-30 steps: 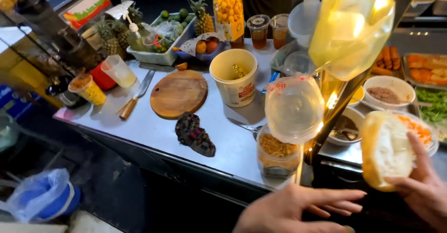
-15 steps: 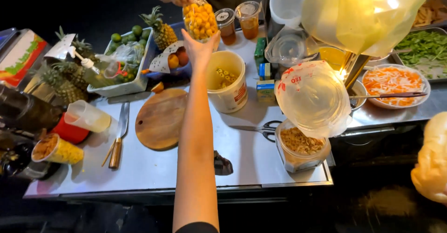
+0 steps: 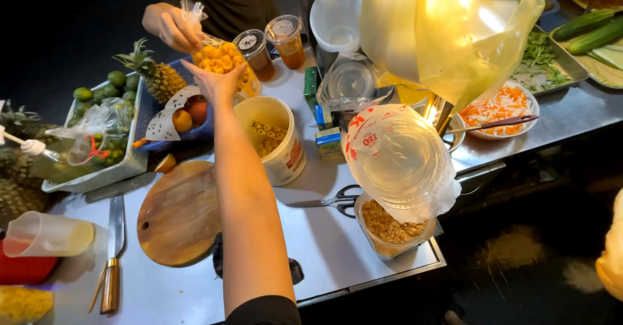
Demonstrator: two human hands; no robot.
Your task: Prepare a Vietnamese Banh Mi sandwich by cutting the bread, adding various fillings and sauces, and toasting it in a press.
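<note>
The person's left arm runs straight up the middle of the view, from the dark sleeve at the bottom edge out over the steel table [image 3: 337,247], forearm stretched long and nearly level. At its far end the left hand [image 3: 217,81] is open, palm turned up and fingers spread, cupped under a clear bag of yellow fruit pieces [image 3: 224,62] and touching its underside. The right hand cannot be made out; only a pale blurred shape shows at the right edge, so its state cannot be told.

Beside the forearm, on the near part of the table, lie a round wooden board [image 3: 178,214] and, further left, a knife [image 3: 113,253] with a wooden handle. On the other side of the arm lie scissors [image 3: 334,201] and a tub of brown crumbs [image 3: 389,231].

Further out, just right of the wrist, stands a white bucket [image 3: 276,140]. A pineapple [image 3: 156,75] stands left of the hand.

At the far side, another person's hand [image 3: 172,26] pinches the bag's twisted top, holding it above the open palm. Two sealed drink cups [image 3: 269,46] stand just right of the bag.
</note>
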